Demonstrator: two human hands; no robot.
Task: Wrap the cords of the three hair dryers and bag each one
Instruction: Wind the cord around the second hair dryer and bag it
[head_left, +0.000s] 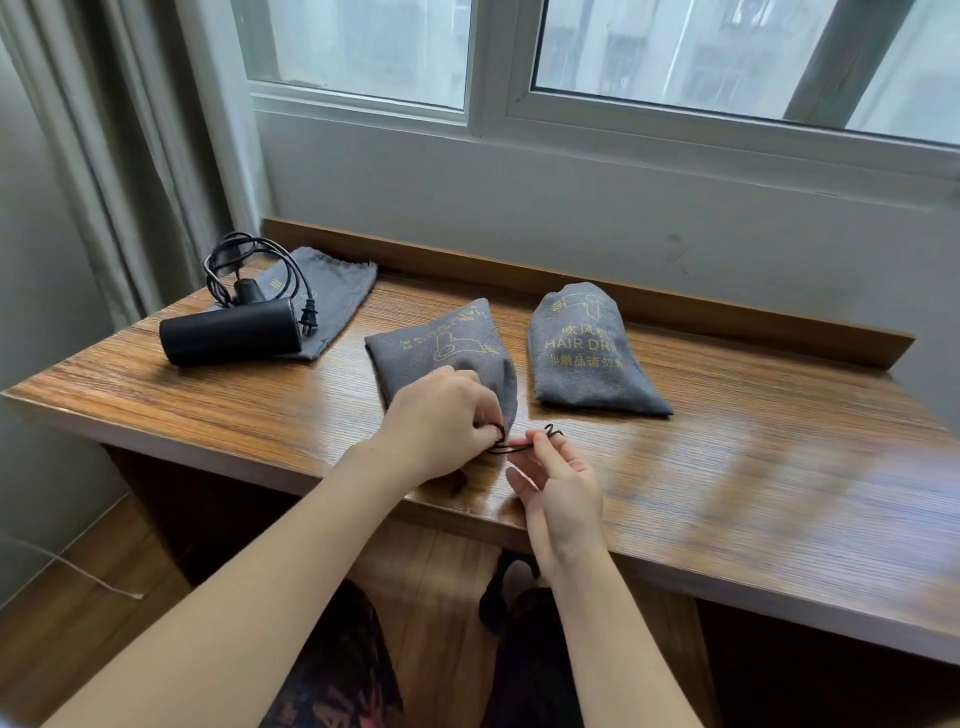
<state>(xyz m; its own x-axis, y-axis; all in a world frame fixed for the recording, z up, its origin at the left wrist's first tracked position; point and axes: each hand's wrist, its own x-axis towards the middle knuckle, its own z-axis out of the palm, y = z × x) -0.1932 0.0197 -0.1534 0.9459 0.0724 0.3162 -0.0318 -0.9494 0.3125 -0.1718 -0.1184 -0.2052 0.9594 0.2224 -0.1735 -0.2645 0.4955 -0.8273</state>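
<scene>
Middle bag (447, 353), at frame centre on the wooden desk (727, 467), appears filled, though its contents are hidden. The left hand (441, 421) pinches its gathered neck while the right hand (558, 483) grasps the black drawstring (519, 446), drawing it closed: the second bagging step. A finished bag (587, 353) lies to its right. Upper left, the last hair dryer (231, 330), cord (249, 265) loose, rests on an empty bag (337, 291); it needs wrapping next.
</scene>
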